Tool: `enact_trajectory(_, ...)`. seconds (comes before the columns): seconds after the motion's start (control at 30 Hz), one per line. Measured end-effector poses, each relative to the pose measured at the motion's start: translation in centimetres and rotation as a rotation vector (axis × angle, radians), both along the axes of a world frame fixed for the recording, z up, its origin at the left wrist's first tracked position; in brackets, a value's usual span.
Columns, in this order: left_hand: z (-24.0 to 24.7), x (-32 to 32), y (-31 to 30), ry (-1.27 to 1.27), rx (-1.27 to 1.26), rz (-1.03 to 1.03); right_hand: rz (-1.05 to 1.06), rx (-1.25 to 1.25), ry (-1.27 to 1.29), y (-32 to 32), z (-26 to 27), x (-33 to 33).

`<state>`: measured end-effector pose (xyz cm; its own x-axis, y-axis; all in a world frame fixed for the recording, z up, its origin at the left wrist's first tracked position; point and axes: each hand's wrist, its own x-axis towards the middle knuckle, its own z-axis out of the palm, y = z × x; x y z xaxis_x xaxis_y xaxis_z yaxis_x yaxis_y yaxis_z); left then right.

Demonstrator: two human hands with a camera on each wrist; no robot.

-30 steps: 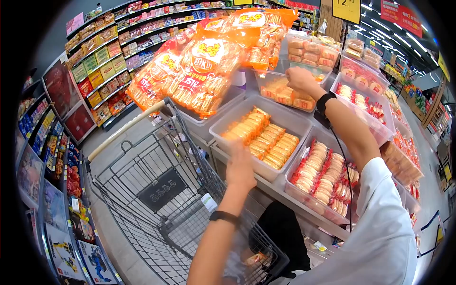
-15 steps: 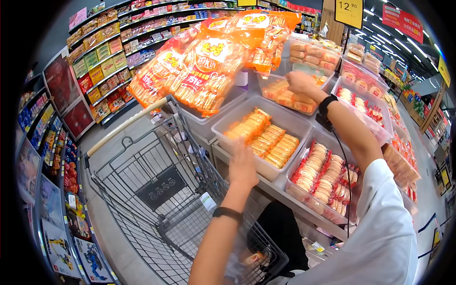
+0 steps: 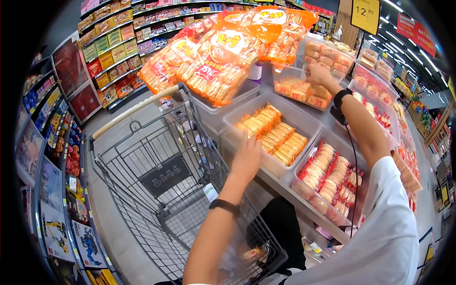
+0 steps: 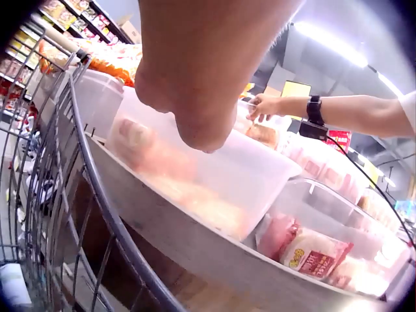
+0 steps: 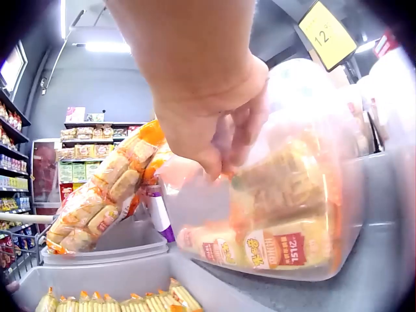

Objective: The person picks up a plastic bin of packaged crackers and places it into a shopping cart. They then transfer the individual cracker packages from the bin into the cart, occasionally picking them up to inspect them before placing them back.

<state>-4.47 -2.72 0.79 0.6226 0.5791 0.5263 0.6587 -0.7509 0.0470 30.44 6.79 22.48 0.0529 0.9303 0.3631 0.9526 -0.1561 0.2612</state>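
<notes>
My left hand [image 3: 247, 156] lies with its fingers extended over the near left rim of a clear bin [image 3: 308, 116] of yellow-wrapped packets [image 3: 285, 137]. In the left wrist view the left hand [image 4: 188, 110] hangs above that bin's wall. Farther back, my right hand [image 3: 319, 76] is inside a smaller clear bin [image 3: 285, 97] of orange-wrapped packages [image 3: 304, 91]. The right wrist view shows the right hand [image 5: 218, 136] with thumb and fingers pinched together at an orange wrapper edge; the exact contact is blurred.
A wire shopping cart [image 3: 166, 178] stands at the left, with one packet [image 3: 252, 254] near its lower end. Large orange bags [image 3: 216, 59] rise behind it. Bins of red-wrapped biscuits [image 3: 327, 175] are at the right, below a price sign [image 3: 365, 16].
The head view has shifted, moving the scene slightly right. My left fingers have come up against the near bin's rim. My right hand stays at the back bin.
</notes>
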Motion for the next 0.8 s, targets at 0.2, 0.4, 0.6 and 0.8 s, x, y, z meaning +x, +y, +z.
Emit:
enact_trajectory(0.2, 0.9, 0.6, -0.5, -0.014, -0.106, -0.047, 0.021, 0.05, 0.151, -1.9, -1.3, -2.6)
enact_trajectory(0.4, 0.6, 0.9, -1.5, -0.096, -0.088, 0.003, 0.127, 0.077, 0.173, -4.9, -0.7, -6.8)
enact_trajectory(0.6, 0.1, 0.7, -2.4, -0.277, -0.163, 0.025, 0.091, 0.073, 0.245, -9.7, 1.6, -11.3)
enact_trajectory(0.8, 2.7, -2.7, -4.4, -0.721, -0.553, 0.036, 0.336, 0.168, 0.212, -15.2, 3.4, -13.4)
